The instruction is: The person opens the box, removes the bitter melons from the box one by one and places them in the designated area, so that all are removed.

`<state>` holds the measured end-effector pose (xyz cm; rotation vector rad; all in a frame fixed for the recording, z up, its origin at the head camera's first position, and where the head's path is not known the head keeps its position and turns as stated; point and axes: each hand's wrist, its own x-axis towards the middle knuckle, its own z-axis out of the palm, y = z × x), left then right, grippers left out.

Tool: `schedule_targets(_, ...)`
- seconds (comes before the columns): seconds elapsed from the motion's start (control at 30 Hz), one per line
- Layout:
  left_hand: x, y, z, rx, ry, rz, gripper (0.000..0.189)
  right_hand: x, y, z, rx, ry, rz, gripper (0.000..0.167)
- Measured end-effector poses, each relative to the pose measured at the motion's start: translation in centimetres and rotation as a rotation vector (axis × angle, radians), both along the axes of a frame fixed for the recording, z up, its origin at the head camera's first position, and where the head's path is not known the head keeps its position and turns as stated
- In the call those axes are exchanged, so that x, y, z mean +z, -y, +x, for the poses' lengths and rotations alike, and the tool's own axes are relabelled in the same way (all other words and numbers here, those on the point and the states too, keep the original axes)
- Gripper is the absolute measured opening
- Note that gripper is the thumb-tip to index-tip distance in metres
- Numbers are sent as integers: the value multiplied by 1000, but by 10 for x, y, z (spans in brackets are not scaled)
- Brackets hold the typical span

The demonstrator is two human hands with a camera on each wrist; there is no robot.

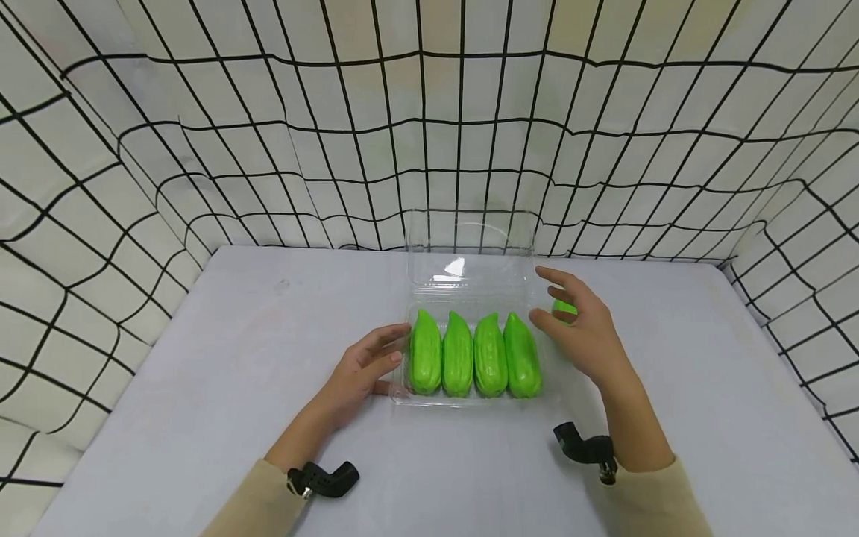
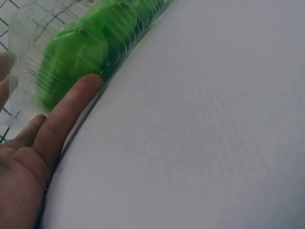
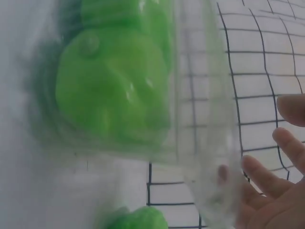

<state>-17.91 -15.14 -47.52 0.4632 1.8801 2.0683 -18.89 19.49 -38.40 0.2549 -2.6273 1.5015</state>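
Flanking a clear box point(image 1: 463, 401), a person's two hands frame four green vegetables point(image 1: 458, 358) lined up side by side inside it, tips toward its far edge. The left hand point(image 1: 362, 369) rests against the box's left side, thumb parted from the fingers, one finger lying straight along the wall in the left wrist view. The right hand point(image 1: 584, 332), just right of the box, pinches nothing, its fingers spread; whether it touches the plastic, one cannot tell. A fifth vegetable point(image 1: 564, 307) sits right of the box, partly hidden behind that hand. The lid point(image 1: 470, 257) stands raised at the box's far edge, before black wire mesh point(image 1: 461, 119).
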Motion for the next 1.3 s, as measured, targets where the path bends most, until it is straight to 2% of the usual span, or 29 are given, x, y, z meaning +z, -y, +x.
schedule_targets(0.23,-1,1,0,-2,0,-3,49,-5,17,2,69,-32,-51,57)
schedule_targets(0.57,1,1,0,0,-2,-5,50,-14,32,2,145,-6,-80,57)
schedule_targets(0.9,3,-2,1,8,11,-16,51,-25,39,1,184,-71,56,57)
schedule_targets(1.1,3,-2,2,10,-1,-32,51,-34,43,-1,272,-109,217,41)
schedule_targets(1.17,3,-2,2,12,-4,-36,51,-35,44,-1,270,-108,242,38)
schedule_targets(1.3,4,-1,3,13,-7,-42,50,-34,44,0,214,-95,235,37)
